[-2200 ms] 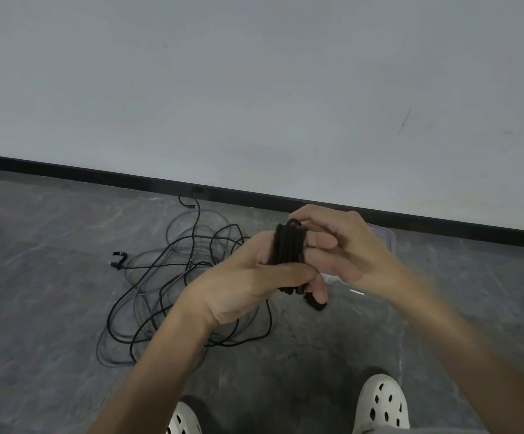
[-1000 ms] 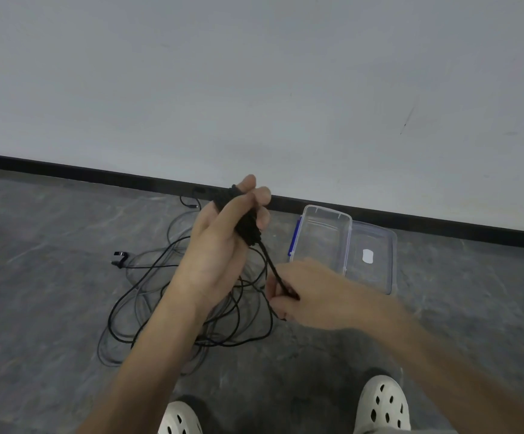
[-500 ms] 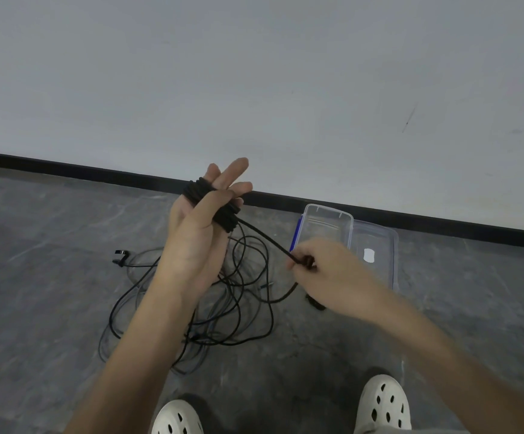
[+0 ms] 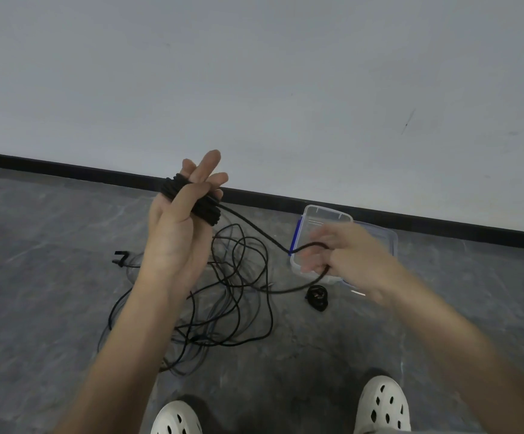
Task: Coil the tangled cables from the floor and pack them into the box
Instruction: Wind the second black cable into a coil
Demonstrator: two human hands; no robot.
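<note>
Black, thin and matte: that's the black cable getting sorted here. A good few turns of it sit as a tight coil wound round the fingers of the left hand. That hand is raised with its fingers straight up and the thumb laid across the turns, pinning them against the fingers.

From the coil one strand runs down and right to the right hand, whose fingers are curled round it. That hand is pretty motion-blurred, so the finer grip is hard to make out. Past it the strand drops to the floor and joins the tangle, a messy heap of overlapping black loops lying below and between the hands.

A plug sticks out at the tangle's left edge, and a second plug lies on the floor just on the near side of the box. The box is clear plastic with a blue latch on its left side. It sits on the floor close to the black skirting board, partly behind the right hand. Its clear lid lies against its right side. White perforated clogs show at the near edge.
</note>
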